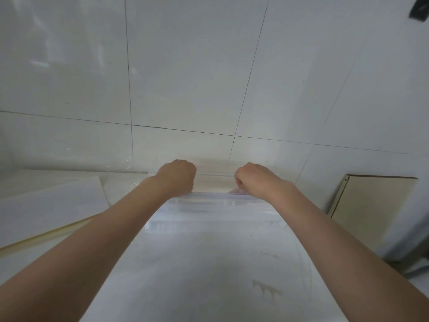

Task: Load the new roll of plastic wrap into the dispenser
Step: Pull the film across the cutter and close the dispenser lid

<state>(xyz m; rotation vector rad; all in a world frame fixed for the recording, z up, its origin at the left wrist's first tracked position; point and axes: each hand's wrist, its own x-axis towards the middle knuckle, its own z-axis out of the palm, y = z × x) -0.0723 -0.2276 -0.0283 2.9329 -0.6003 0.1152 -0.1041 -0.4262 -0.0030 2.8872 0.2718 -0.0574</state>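
A clear plastic wrap dispenser lies crosswise on the white counter, close to the tiled wall. The pale roll of plastic wrap shows between my hands, at the dispenser's far side. My left hand is closed in a fist over the left end. Over the right end, my right hand is closed the same way. Both sets of fingers curl down out of sight, so what exactly they hold is hidden. A cloudy sheet of plastic stretches from the dispenser toward me between my forearms.
White wall tiles rise directly behind my hands. Flat white sheets with a yellowish edge lie on the counter to the left. A beige board leans against the wall at the right.
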